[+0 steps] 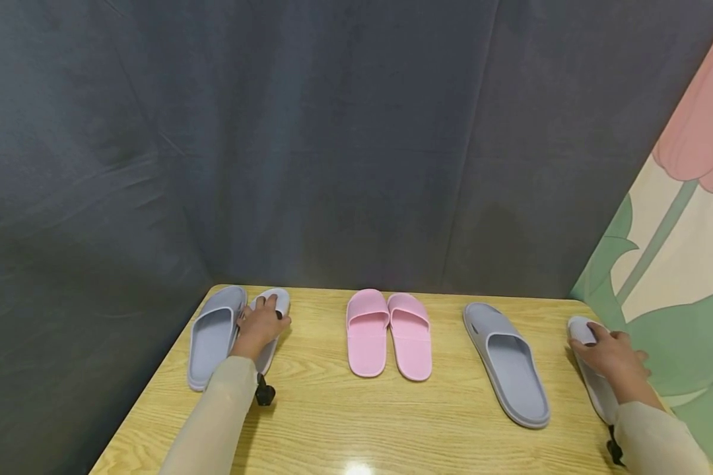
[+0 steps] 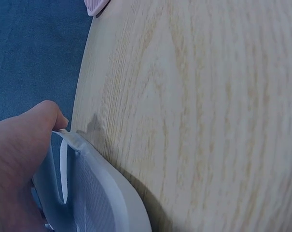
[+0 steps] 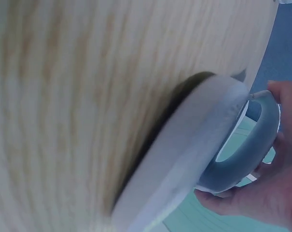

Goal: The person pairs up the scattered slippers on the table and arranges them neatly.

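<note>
At the table's left end, my left hand [image 1: 260,328] grips a grey slipper [image 1: 282,300] by its upper. The left wrist view shows the thumb on the edge of that upper, with the other fingers mostly hidden. A matching grey slipper [image 1: 210,343] lies just left of it. Far to the right, my right hand [image 1: 614,359] holds another grey slipper [image 1: 580,328] by the upper. In the right wrist view, fingertips and thumb clasp the band from both sides, and the sole's side edge [image 3: 179,150] shows. Its lookalike, a grey slipper [image 1: 515,373], lies at an angle to the left.
Two pink slippers [image 1: 366,349] lie side by side mid-table, toes toward the back. Behind the wooden table [image 1: 356,415] hangs a dark curtain [image 1: 344,152]. A wall with a painted flower [image 1: 677,277] borders the right side.
</note>
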Motion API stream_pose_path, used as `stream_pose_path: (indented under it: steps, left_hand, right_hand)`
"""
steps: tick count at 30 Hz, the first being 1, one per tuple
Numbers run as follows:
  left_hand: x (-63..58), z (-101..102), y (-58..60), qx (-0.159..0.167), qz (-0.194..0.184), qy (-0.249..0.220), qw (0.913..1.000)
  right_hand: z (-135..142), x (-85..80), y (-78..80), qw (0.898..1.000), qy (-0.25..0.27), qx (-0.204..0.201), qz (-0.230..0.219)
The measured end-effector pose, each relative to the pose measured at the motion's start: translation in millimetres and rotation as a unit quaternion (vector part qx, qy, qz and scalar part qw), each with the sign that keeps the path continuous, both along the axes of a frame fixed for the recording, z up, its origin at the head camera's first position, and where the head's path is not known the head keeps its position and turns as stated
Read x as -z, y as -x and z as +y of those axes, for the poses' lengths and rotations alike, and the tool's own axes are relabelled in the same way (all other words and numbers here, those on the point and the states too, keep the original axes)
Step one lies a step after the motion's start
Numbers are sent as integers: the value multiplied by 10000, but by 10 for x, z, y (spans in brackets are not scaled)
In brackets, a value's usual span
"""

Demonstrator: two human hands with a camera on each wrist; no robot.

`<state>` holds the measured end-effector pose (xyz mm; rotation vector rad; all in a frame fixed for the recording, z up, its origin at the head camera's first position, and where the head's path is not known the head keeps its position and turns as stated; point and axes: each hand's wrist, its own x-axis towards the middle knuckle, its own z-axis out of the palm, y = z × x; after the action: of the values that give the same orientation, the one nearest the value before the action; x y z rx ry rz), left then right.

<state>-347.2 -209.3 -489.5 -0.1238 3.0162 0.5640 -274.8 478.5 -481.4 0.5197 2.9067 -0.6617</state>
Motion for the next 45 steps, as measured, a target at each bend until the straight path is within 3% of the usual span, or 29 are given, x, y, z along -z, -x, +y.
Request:
stream_pose_path:
  steps: [12, 21, 33, 45]
  left_hand:
    - [13, 10, 5, 44, 169, 179, 9997]
    - [23, 28, 51, 9, 169, 104, 9998]
    - [107, 43, -96, 36, 387, 436, 9983]
    - [146, 35, -47, 124, 412, 520, 9977]
  right_hand:
    - [-23, 72, -9, 9999, 49, 126, 16]
    - [36, 67, 69, 10000, -63, 49, 3]
    - [8, 90, 7, 9997, -128, -182, 47]
    - [-13, 50, 4, 9999, -85, -120, -78]
